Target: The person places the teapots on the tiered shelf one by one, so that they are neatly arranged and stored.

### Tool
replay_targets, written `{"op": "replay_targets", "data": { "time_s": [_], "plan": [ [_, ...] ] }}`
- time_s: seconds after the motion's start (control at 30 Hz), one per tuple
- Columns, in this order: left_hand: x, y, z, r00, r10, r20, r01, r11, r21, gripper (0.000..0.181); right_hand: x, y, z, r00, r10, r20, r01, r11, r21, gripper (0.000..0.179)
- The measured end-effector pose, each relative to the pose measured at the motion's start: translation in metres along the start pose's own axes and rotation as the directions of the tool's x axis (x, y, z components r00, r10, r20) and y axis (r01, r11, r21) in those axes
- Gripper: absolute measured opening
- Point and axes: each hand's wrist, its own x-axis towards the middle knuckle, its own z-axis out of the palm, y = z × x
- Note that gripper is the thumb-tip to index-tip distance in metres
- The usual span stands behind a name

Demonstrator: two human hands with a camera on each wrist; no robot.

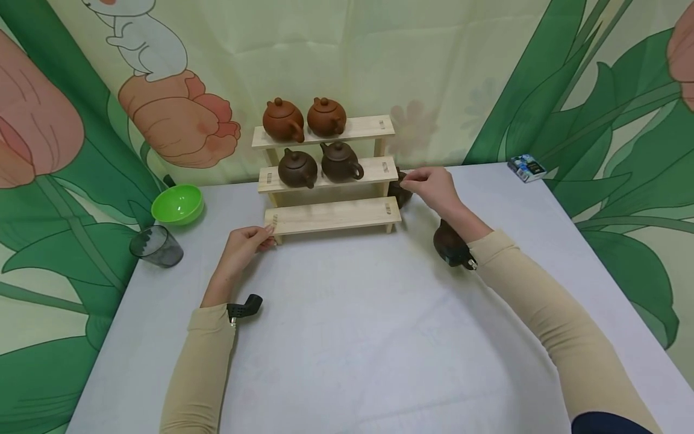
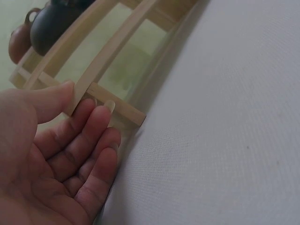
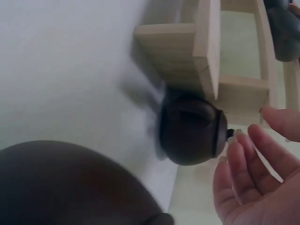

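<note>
A three-step wooden rack [image 1: 336, 218] stands at the back of the table. My left hand [image 1: 245, 246] pinches the left end of its lowest board, thumb above and fingers below, as the left wrist view shows. Beside the rack's right end sits a dark teapot [image 3: 190, 131]. My right hand [image 1: 434, 188] is at its lid knob [image 3: 230, 134]; the fingertips are at or very near the knob, while the thumb stands apart from it. Another teapot [image 1: 449, 240] is under my right wrist, partly covered by the wrist camera; it looms large in the right wrist view.
Two reddish-brown teapots [image 1: 326, 117] stand on the top step, two dark brown teapots [image 1: 340, 161] on the middle one. At the left edge are a green bowl [image 1: 178, 205] and a tipped grey tumbler [image 1: 157, 247]. A small printed box [image 1: 526, 168] lies at the back right corner.
</note>
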Motion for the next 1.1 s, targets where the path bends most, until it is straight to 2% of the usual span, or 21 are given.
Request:
{"op": "replay_targets", "data": {
  "time_s": [0.13, 0.33, 0.73, 0.97, 1.1],
  "plan": [
    [0.0, 0.001, 0.001, 1.0, -0.002, -0.001, 0.002, 1.0, -0.005, 0.056, 0.0, 0.011, 0.002, 0.999, 0.031, 0.03, -0.028, 0.996, -0.086, 0.028],
    [0.002, 0.003, 0.004, 1.0, -0.01, -0.005, 0.01, 1.0, 0.005, 0.055, 0.001, 0.024, 0.007, 0.998, 0.054, 0.022, -0.051, 0.989, -0.14, 0.034],
    [0.0, 0.004, 0.001, 0.999, -0.034, 0.001, 0.034, 0.999, 0.015, 0.059, -0.001, 0.03, 0.016, 0.996, 0.048, 0.079, -0.036, 0.989, -0.145, 0.036],
    [-0.003, 0.003, 0.001, 1.0, -0.029, -0.007, 0.03, 0.999, 0.022, 0.058, -0.001, 0.025, 0.021, 0.99, 0.093, 0.104, -0.079, 0.988, -0.133, 0.037],
    [-0.003, 0.003, 0.002, 0.999, -0.031, -0.012, 0.031, 1.0, 0.005, 0.058, 0.001, 0.022, 0.022, 0.986, 0.123, 0.11, -0.113, 0.99, -0.086, 0.035]
  ]
}}
